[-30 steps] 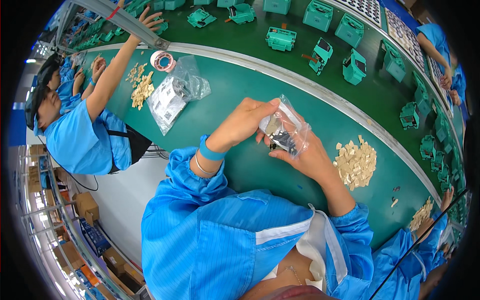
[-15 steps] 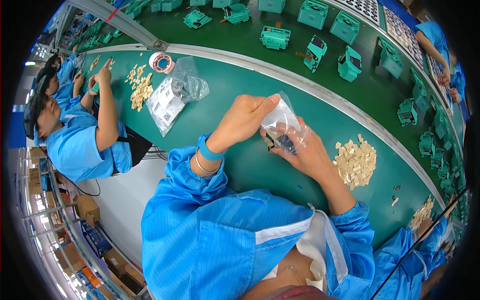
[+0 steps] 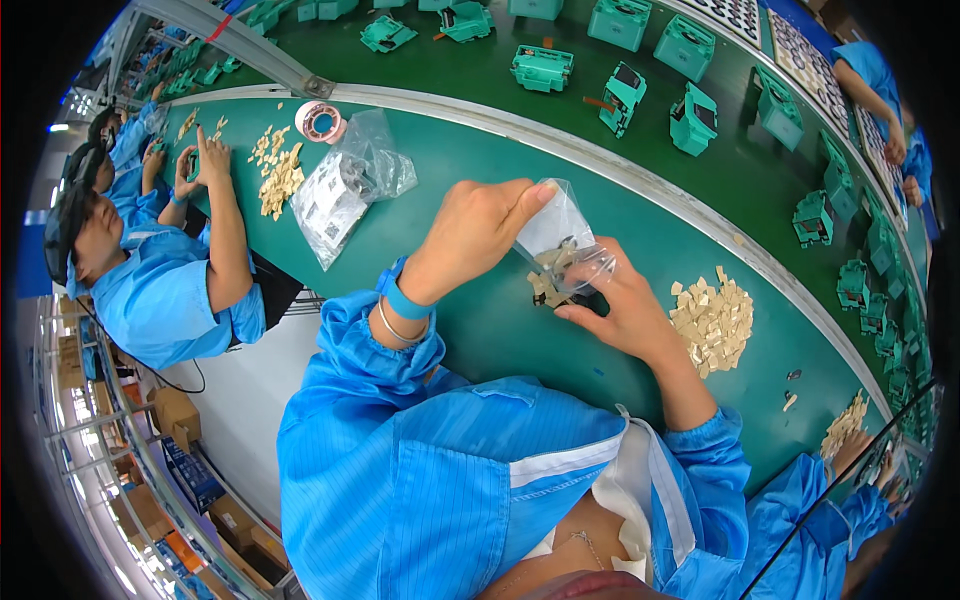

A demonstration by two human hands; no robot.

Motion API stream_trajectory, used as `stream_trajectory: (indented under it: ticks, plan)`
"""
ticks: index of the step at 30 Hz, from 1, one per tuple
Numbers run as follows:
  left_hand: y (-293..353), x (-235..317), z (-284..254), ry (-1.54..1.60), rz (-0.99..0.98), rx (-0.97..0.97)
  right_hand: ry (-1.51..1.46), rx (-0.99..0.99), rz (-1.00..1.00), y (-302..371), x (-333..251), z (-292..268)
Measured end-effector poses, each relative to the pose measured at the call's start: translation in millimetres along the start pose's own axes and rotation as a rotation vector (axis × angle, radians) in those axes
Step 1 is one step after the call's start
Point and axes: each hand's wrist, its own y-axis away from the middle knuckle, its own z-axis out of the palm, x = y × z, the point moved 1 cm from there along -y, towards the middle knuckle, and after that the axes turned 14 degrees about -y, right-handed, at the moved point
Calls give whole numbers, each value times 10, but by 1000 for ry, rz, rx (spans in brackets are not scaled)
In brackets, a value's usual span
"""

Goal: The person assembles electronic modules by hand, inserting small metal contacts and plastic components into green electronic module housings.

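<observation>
My left hand pinches the upper corner of a clear plastic bag between thumb and fingers and holds it tilted up. At the bag's lower end is my right hand, its fingers curled round the plastic and its thumb apart underneath. Small tan and dark pieces show at the bag's lower end, between my hands and over the green table. The bag partly covers the fingertips of my right hand. A heap of flat tan pieces lies just right of that hand.
A larger plastic bag, a tape roll and more tan pieces lie at the left. Beyond the metal rail, teal fixtures stand on a green belt. Co-workers sit at both sides; a dark cable crosses the lower right.
Small pieces have come down to the bag's lower end and show below it. My left hand has shifted slightly left, and my right thumb has opened away. The fixtures have moved slightly left.
</observation>
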Motion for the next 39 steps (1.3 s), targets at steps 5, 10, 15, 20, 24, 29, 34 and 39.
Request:
stream_trajectory:
  ticks: [5, 10, 15, 20, 24, 29, 34, 39]
  plan:
    - [18, 54, 9, -9, 76, 39, -68, 82, -51, -77, -163, 7]
    - [23, 52, -34, -46, 28, 96, 274, 42, -146, 45, 59, 39]
    - [36, 56, -30, -87, 63, 104, 97, 84, -78, 52, -78, 23]
    - [22, 122, 36, -81, 162, 120, 234, -32, -93, -11, -48, 39]
    - [1, 115, -98, -140, 147, 152, 136, 13, -154, 69, 6, 12]
    - [46, 113, -149, -177, 166, 193, -25, 12, -78, 131, -68, -17]
    - [363, -159, -409, -62, -137, 231, -65, 195, -18, 200, -70, -75]
    - [1589, -970, -737, 764, -637, 634, 132, 239, -11, 308, -77, -39]
